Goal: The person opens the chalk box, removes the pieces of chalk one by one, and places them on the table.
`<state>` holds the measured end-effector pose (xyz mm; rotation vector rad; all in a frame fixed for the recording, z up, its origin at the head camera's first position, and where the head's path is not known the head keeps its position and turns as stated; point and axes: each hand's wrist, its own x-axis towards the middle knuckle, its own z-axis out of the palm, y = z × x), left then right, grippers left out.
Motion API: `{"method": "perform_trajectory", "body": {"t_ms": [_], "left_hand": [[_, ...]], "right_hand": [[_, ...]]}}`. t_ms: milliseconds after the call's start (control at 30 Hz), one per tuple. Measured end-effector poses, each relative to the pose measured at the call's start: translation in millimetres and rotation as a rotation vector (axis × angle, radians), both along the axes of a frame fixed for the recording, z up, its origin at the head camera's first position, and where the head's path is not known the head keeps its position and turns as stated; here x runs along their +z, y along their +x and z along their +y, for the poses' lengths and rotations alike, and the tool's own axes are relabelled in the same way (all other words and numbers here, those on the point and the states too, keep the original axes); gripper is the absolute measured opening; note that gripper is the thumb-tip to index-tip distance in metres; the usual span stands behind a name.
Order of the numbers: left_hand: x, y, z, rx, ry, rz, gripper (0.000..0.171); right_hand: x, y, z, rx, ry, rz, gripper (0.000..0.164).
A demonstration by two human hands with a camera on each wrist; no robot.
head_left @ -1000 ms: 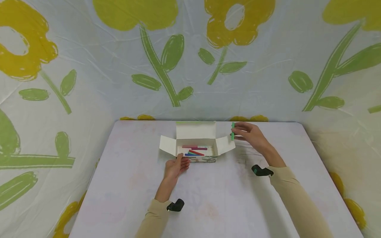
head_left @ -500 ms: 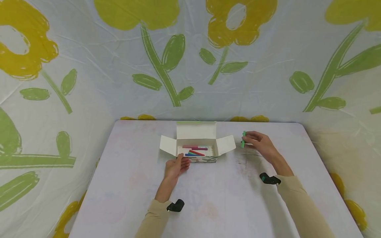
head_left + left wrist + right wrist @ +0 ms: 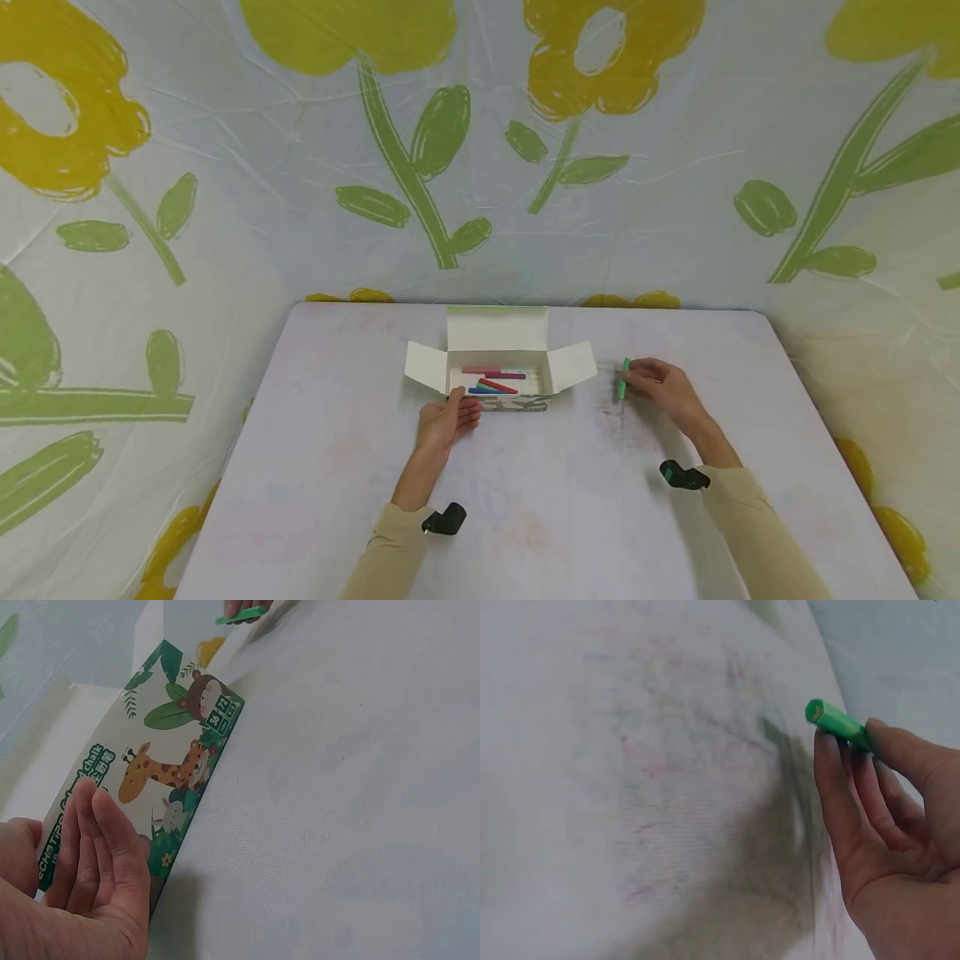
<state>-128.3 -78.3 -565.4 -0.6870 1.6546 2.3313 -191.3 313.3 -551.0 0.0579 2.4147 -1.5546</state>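
An open cardboard chalk box [image 3: 517,403] stands toward the back of the table, flaps spread; its printed front with a giraffe shows in the left wrist view. My left hand [image 3: 441,423] holds the box's near side by the left corner, thumb at the top edge and fingers along the front. Several coloured chalk sticks [image 3: 492,370] lie inside, red, blue and purple among them. To the right of the box, my right hand [image 3: 670,397] pinches a green chalk stick [image 3: 836,724] between thumb and fingertips. That stick hangs close over the smudged tabletop.
The white table [image 3: 360,483] bears faint coloured smudges [image 3: 617,417] right of the box. A flower-printed cloth [image 3: 300,167] hangs behind the table and along both sides. The box's right flap [image 3: 572,365] leans out toward the right hand.
My right hand has moved right and nearer to me with the green chalk stick, away from the box's right flap and lower toward the table. The left hand stays at the box.
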Motion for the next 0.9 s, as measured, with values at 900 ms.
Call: {"method": "perform_trajectory", "body": {"t_ms": [900], "left_hand": [[-1.1, 1.7, -1, -0.014, 0.023, 0.017, 0.043]], "right_hand": [[9.5, 0.8, -21, -0.073, 0.315, 0.166, 0.044]]}}
